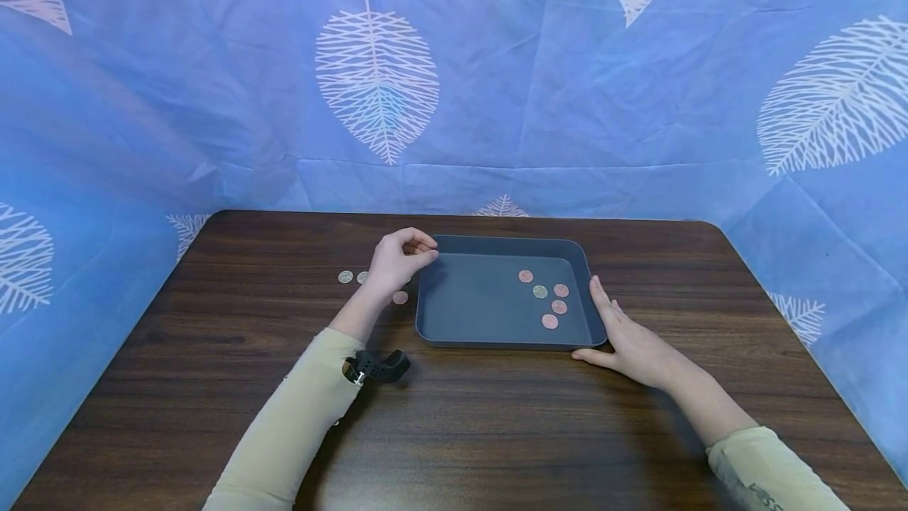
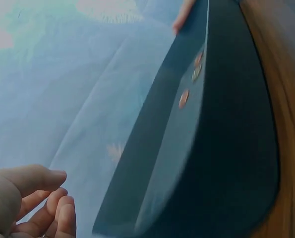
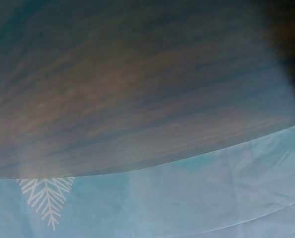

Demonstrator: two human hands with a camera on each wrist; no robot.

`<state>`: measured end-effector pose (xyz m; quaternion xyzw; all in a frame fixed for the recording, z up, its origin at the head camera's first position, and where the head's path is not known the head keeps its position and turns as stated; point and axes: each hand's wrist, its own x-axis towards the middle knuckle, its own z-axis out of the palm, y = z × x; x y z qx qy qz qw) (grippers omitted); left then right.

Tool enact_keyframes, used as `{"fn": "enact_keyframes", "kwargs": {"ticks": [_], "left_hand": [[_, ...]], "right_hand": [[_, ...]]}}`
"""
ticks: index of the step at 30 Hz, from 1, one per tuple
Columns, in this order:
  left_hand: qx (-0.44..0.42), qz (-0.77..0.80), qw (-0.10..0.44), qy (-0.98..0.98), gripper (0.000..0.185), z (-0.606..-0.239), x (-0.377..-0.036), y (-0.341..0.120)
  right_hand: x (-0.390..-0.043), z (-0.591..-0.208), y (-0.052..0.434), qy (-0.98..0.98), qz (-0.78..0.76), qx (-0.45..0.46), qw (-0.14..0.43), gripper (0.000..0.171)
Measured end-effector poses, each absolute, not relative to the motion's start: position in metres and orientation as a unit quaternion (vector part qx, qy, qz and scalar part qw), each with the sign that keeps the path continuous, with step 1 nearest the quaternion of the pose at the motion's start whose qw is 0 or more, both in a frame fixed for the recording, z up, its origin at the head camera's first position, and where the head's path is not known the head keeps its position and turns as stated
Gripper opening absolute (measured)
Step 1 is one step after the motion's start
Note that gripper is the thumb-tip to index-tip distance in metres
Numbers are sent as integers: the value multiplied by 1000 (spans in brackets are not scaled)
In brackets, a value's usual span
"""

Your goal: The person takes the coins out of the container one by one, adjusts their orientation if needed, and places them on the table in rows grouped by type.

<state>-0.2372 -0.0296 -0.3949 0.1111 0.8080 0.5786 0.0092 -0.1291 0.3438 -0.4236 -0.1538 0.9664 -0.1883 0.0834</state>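
A dark grey rectangular tray [image 1: 489,330] lies on the table with several coins in its right half, mostly copper-coloured, such as this coin [image 1: 549,322], plus one silvery coin [image 1: 540,292]. My left hand [image 1: 400,260] is above the tray's left rim, fingers curled and thumb near the index fingertip; I cannot tell whether a coin is in it. In the left wrist view the curled fingers [image 2: 63,213] show beside the tray wall [image 2: 226,139]. My right hand [image 1: 634,345] rests along the tray's right side, its fingers straight at the rim and thumb at the near corner.
Left of the tray, partly hidden by my left hand, lie several more coins, among them a silvery coin [image 1: 345,277] and a copper coin [image 1: 400,298]. The dark wooden table [image 1: 482,432] ends at a blue leaf-print cloth [image 1: 468,85] behind.
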Motion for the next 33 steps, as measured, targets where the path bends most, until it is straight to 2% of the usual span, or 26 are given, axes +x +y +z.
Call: {"fn": "enact_keyframes", "kwargs": {"ticks": [13, 20, 28, 33], "left_hand": [[185, 599, 43, 778, 12, -397, -233, 39], [214, 601, 83, 766, 13, -401, -225, 76], [233, 587, 107, 768, 6, -404, -220, 103], [241, 584, 127, 765, 9, -409, -220, 113]], "right_hand": [[-128, -423, 345, 966, -192, -150, 84, 116], [-128, -423, 344, 967, -192, -144, 91, 115], [-128, -423, 344, 966, -194, -142, 91, 115], [-128, -423, 343, 966, -196, -142, 92, 114]]}}
